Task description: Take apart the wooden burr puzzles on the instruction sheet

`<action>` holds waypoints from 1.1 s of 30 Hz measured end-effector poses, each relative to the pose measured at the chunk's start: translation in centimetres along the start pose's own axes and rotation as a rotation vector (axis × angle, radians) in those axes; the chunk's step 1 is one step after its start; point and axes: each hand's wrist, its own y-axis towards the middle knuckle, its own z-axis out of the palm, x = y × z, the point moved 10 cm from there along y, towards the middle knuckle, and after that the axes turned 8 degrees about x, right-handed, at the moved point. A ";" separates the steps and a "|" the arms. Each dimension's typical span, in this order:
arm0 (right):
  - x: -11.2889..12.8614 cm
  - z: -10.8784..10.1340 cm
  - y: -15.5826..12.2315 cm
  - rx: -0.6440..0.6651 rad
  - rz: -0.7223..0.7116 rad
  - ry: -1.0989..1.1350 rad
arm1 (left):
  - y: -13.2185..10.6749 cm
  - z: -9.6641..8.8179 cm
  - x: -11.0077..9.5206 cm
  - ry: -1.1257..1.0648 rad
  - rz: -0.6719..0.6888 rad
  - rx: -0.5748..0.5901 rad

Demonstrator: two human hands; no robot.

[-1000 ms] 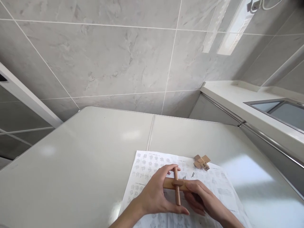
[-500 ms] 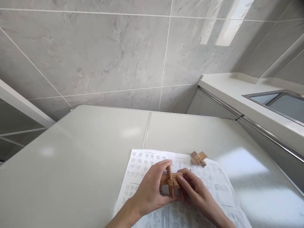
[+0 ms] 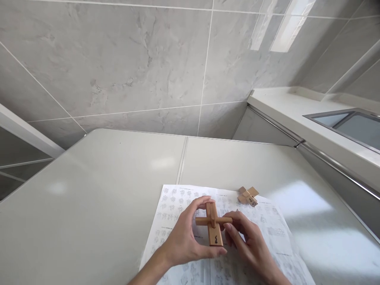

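A cross-shaped wooden interlocking puzzle (image 3: 215,232) is held above the printed paper sheet (image 3: 279,237). It has a wide upright bar with a black mark at its lower end and a thinner bar across it. My left hand (image 3: 182,235) clasps the wide bar, fingers at the top end and thumb under the bottom end. At the puzzle's right side, my right hand (image 3: 251,239) pinches the tip of the thin crossbar between thumb and fingers. Its lower fingers are partly hidden. Beyond my right hand, a second wooden puzzle (image 3: 248,196) with black marks rests at the sheet's far edge.
The sheet lies on a glossy pale table (image 3: 97,198) with a seam (image 3: 182,160) running away from me. Grey marbled tiles (image 3: 118,59) rise behind it. To the right stands a white counter (image 3: 276,105) with a metal-framed inset (image 3: 350,126).
The puzzle has turned in my hands: its wide bar now stands upright and the thin bar lies across. My left fingers and thumb have spread around the wide bar's ends. The view has shifted slightly.
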 end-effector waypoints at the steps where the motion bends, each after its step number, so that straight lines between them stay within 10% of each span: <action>1: 0.3 -0.1 0.0 0.000 -0.018 -0.007 | 0.0 0.0 -0.2 -0.002 0.009 -0.001; 24: 0.9 -1.0 -0.9 -0.118 -0.116 -0.278 | -0.2 0.4 -2.7 0.058 0.206 0.032; 33: 2.7 -1.0 -0.3 -0.066 -0.210 -0.273 | -0.1 0.8 0.9 -0.154 -0.050 0.035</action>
